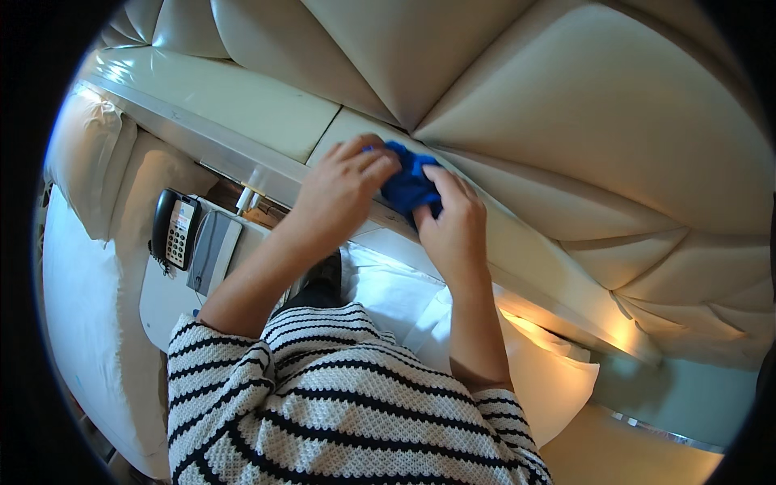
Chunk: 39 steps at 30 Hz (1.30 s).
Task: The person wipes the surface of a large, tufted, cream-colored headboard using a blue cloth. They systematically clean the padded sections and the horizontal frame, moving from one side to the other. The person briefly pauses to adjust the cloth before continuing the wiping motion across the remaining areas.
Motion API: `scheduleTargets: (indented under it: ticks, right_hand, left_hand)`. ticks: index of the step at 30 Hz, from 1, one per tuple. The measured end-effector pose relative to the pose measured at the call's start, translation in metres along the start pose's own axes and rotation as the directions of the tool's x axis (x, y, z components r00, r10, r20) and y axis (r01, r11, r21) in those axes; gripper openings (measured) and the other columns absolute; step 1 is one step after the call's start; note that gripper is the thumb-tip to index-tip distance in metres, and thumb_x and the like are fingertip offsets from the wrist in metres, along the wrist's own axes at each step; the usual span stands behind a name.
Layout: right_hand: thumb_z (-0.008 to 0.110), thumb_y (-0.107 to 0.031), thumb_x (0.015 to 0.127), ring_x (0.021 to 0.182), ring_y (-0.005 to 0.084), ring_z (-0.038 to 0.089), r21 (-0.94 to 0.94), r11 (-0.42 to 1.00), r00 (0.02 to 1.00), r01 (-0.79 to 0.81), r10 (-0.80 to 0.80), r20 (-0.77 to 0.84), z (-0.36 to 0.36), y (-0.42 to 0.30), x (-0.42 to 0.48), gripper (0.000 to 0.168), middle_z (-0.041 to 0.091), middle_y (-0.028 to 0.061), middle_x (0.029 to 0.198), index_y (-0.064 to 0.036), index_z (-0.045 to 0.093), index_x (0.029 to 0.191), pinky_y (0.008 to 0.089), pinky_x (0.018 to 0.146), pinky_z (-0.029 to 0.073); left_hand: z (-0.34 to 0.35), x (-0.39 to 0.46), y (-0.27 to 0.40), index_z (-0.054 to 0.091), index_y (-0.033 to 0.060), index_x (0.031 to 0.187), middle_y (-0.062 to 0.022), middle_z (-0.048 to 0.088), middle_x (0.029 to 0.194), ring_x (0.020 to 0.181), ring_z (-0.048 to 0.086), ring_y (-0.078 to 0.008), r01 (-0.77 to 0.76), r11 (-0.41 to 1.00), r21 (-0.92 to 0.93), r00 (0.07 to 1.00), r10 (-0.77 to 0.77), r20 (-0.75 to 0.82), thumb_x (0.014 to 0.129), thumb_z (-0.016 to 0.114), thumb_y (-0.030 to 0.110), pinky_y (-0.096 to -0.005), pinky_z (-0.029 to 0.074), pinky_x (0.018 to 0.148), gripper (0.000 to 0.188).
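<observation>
A crumpled blue cloth (pixel 410 182) is bunched between my two hands. My left hand (pixel 348 182) grips its left edge with curled fingers. On the other side, my right hand (pixel 451 212) pinches the cloth between thumb and fingers. Both hands are over the cream padded ledge (pixel 254 106) that runs along the wall; whether the cloth touches the ledge is hard to tell. Behind it rises a tufted beige headboard panel (pixel 582 121).
A black desk phone (pixel 176 227) and a grey flat item (pixel 215 251) stand on a white bedside table (pixel 154 303). Beds with white pillows (pixel 88 157) lie on both sides; another pillow (pixel 539 376) is at the right. Warm light falls beneath the ledge.
</observation>
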State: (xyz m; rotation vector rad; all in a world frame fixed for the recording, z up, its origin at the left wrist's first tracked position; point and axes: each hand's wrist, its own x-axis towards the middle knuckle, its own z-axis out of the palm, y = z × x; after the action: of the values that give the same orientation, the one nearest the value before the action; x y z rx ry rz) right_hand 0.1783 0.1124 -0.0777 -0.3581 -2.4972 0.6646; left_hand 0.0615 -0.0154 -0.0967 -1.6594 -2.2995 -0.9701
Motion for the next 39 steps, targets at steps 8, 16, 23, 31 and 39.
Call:
scheduleTargets:
  ticks: [8, 16, 23, 31, 39]
  right_hand:
    - [0.061, 0.005, 0.068, 0.091, 0.0358, 0.063, 0.026, 0.998, 0.99, -0.053, 0.049, 0.136, -0.016, -0.019, -0.018, 0.035, 0.065, 0.0196, 0.098, 0.0, 0.062, 0.102, 0.0382, 0.082, 0.049]
    - [0.061, 0.008, 0.066, 0.098, 0.0381, 0.055, -0.064, 0.984, 0.986, 0.165, -0.166, 0.0, 0.051, -0.034, 0.03, 0.04, 0.06, 0.0188, 0.104, 0.001, 0.058, 0.106, 0.0436, 0.087, 0.045]
    - [0.059, 0.007, 0.068, 0.095, 0.0376, 0.057, 0.036, 0.988, 0.981, 0.153, -0.156, 0.114, 0.041, -0.036, 0.031, 0.034, 0.06, 0.0192, 0.101, 0.001, 0.058, 0.102, 0.0435, 0.083, 0.046]
    - [0.06, 0.007, 0.068, 0.093, 0.0361, 0.056, 0.079, 0.972, 0.964, 0.22, -0.229, 0.135, 0.056, -0.061, 0.028, 0.034, 0.059, 0.0166, 0.099, 0.001, 0.057, 0.101, 0.0421, 0.082, 0.047]
    - [0.056, 0.005, 0.074, 0.095, 0.0352, 0.053, -0.104, 0.916, 0.918, 0.388, -0.374, 0.131, 0.118, -0.081, 0.087, 0.031, 0.059, 0.0166, 0.104, 0.001, 0.059, 0.105, 0.0413, 0.084, 0.046]
  left_hand:
    - [-0.008, -0.029, 0.017, 0.059, 0.0075, 0.102, -0.0034, 0.063, 0.11, 0.115, 0.051, -0.0217, 0.007, 1.0, 0.024, 0.999, -0.006, -0.039, 0.074, 0.057, 0.006, -0.0362, 0.039, 0.093, 0.028]
    - [-0.028, -0.009, -0.044, 0.061, 0.0103, 0.112, -0.0045, 0.063, 0.116, 0.119, 0.05, -0.0243, 0.134, 0.97, 0.202, 0.991, -0.127, -0.049, 0.075, 0.063, -0.004, -0.0393, 0.036, 0.102, 0.04]
    - [-0.036, -0.024, -0.034, 0.06, 0.0094, 0.112, -0.0065, 0.063, 0.116, 0.117, 0.05, -0.0271, 0.157, 0.979, 0.133, 0.988, -0.156, -0.023, 0.074, 0.061, -0.007, -0.0396, 0.037, 0.101, 0.041]
    - [-0.056, -0.047, -0.041, 0.061, 0.0088, 0.106, -0.0028, 0.063, 0.117, 0.117, 0.052, -0.0235, 0.21, 0.969, 0.13, 0.973, -0.194, -0.122, 0.072, 0.061, -0.006, -0.0385, 0.039, 0.097, 0.036]
    - [-0.081, -0.03, -0.113, 0.062, 0.0147, 0.112, -0.001, 0.063, 0.119, 0.12, 0.051, -0.0222, 0.286, 0.904, 0.317, 0.956, -0.244, -0.165, 0.073, 0.068, -0.004, -0.0373, 0.037, 0.103, 0.044]
